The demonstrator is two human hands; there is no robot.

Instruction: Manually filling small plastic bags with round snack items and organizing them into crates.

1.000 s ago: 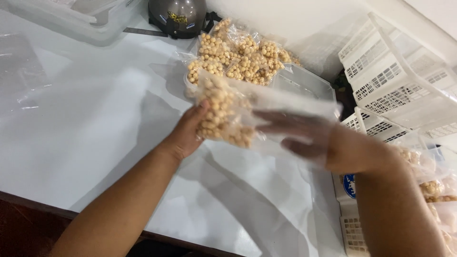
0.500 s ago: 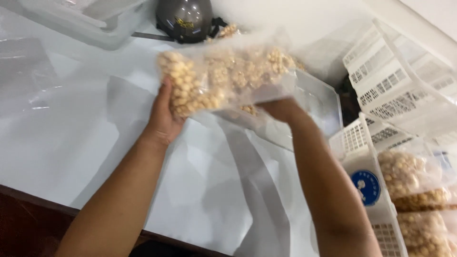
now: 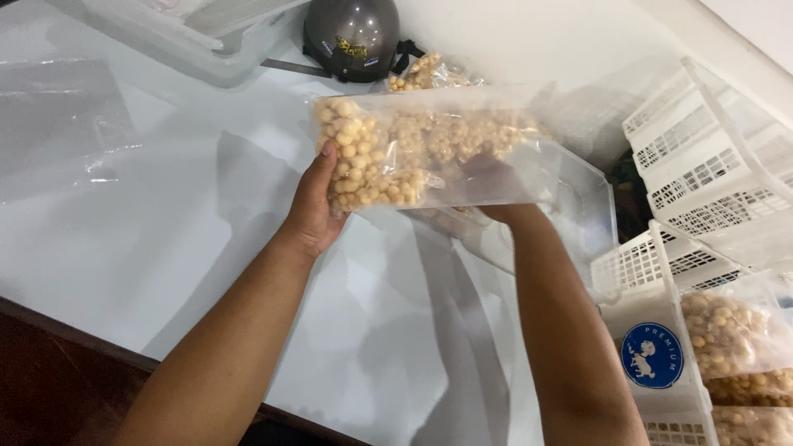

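Head view: I see 2 hands holding 1 clear plastic bag (image 3: 429,153) of pale round nuts flat above the white worktop (image 3: 124,239). The left hand (image 3: 318,206) closes around the bag's left end, thumb on top. The right hand (image 3: 491,186) shows dimly through the plastic, gripping the bag's right end from behind. Beyond the bag lie more filled bags (image 3: 429,73) beside a dark grey helmet (image 3: 351,37). A clear empty tray (image 3: 578,206) sits just under the bag; white slotted baskets (image 3: 710,157) stand at right, some holding packed bags (image 3: 731,339).
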